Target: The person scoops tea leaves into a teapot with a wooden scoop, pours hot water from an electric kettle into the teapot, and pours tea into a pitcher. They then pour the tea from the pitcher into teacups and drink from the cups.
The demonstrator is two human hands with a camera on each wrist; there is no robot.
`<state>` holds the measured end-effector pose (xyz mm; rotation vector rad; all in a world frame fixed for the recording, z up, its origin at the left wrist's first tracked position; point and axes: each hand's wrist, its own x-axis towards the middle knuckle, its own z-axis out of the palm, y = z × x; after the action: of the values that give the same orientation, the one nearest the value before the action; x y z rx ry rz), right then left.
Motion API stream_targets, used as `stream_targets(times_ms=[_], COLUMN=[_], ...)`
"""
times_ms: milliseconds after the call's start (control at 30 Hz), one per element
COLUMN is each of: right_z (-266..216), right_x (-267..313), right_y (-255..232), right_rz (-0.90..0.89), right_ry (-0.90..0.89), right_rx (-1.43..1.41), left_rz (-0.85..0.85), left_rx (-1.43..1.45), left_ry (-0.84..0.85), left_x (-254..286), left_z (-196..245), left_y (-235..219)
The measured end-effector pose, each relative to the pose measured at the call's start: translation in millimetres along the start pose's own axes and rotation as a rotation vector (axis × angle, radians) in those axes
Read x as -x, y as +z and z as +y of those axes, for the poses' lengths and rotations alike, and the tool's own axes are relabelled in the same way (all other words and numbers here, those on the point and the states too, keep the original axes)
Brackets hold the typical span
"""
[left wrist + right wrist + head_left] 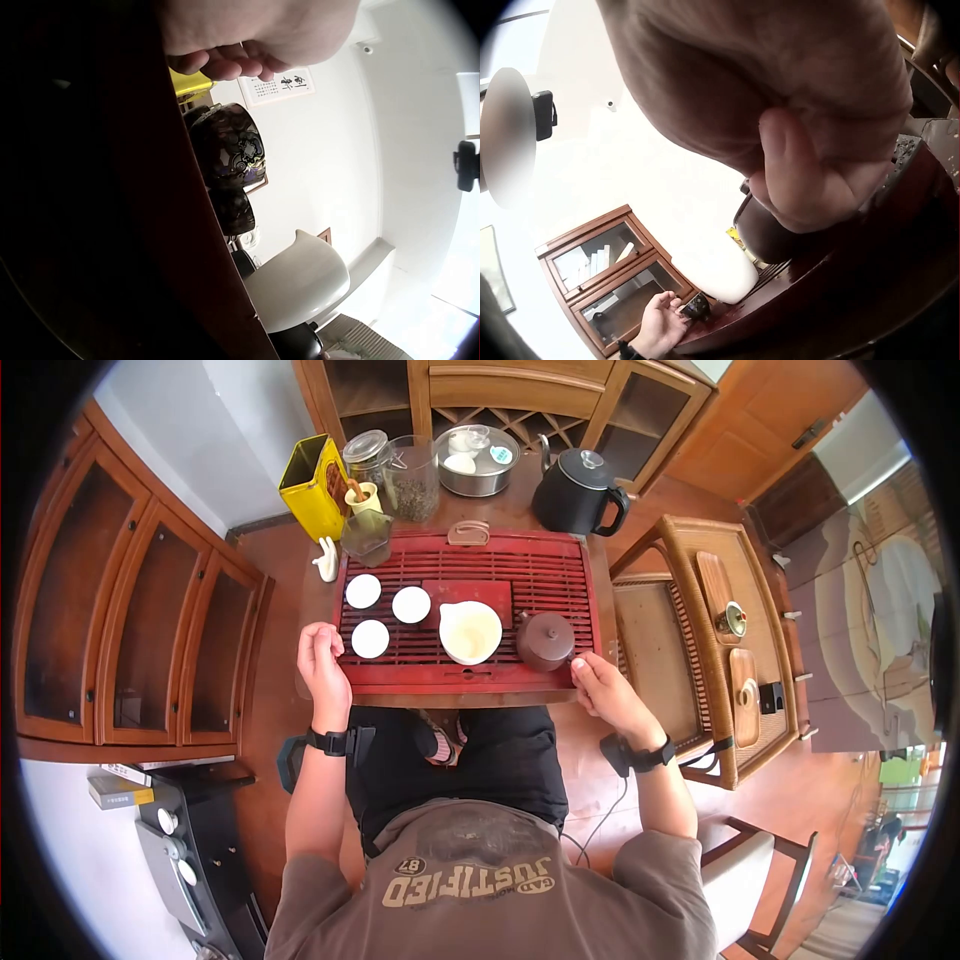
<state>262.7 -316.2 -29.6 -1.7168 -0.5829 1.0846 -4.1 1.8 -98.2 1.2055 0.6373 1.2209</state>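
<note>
A brown clay teapot [546, 641] sits at the right end of the red slatted tea tray [400, 678]. My right hand [612, 695] pinches its handle between thumb and curled fingers, which mostly hide the handle in the right wrist view. Left of the pot stands a white pitcher [470, 632] with pale liquid inside. Three small cups, white inside, form a cluster farther left; one cup [370, 639] is nearest my left hand [325, 665]. That hand lies at the tray's left edge, fingers loosely bent and holding nothing. A cup [229, 146] shows a dark patterned outside.
Behind the tray stand a yellow tin [312, 485], a glass jar of leaves [411, 480], a round metal container [477, 475] and a black kettle [578, 492]. A glass vessel [367, 538] and a white figurine [326, 560] are at the back left corner. A wicker shelf [690, 630] stands right.
</note>
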Motion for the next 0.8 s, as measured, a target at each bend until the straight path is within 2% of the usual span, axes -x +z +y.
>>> stream_targets(times_ms=[200, 300, 367, 467, 500, 567, 633, 667, 700, 767, 800], right_z=[-0.3, -19.6, -41.8, -51.5, -64.4, -58.6, -60.4, -49.3, -40.5, -27.0, -18.1], right_x=[-4.6, 2.1, 6.1, -20.4, -31.8, -81.2, -133.3, -168.4, -195.7, -246.0, -269.6], right_y=[-3.7, -9.2, -18.6, -45.9, -54.4, -90.4, -114.6, -136.4, -153.5, -179.4, -191.6], right_rz=[-0.010, 0.013, 0.068, 0.228, 0.293, 0.322, 0.461, 0.584, 0.579, 0.735, 0.728], right_ry=[0.028, 0.071, 0.102, -0.118, -0.177, -0.233, -0.276, -0.299, -0.323, -0.264, -0.225], right_rx=[0.075, 0.107, 0.275, 0.234, 0.259, 0.152, 0.111, 0.272, 0.272, 0.257, 0.216], left_rz=[-0.015, -0.007, -0.012, -0.006, -0.004, -0.005, -0.005, 0.014, 0.008, 0.003, 0.003], left_rx=[-0.013, -0.014, -0.011, -0.026, -0.039, -0.030, -0.033, -0.027, -0.046, -0.062, -0.069], left_ry=[0.001, -0.007, -0.002, 0.005, 0.003, 0.018, 0.005, 0.010, 0.012, 0.012, 0.021], left_x=[0.1, 0.3, -1.3, -0.5, -1.1, -1.4, -0.9, -0.2, -0.1, -0.1, 0.5], left_z=[-0.6, 1.4, -1.8, -3.8, -3.8, -3.6, -2.4, -1.2, -2.2, -6.3, -5.2], left_y=[-1.5, 0.7, -1.2, -4.4, -3.3, -1.9, -1.6, 0.8, -1.0, -4.5, -4.2])
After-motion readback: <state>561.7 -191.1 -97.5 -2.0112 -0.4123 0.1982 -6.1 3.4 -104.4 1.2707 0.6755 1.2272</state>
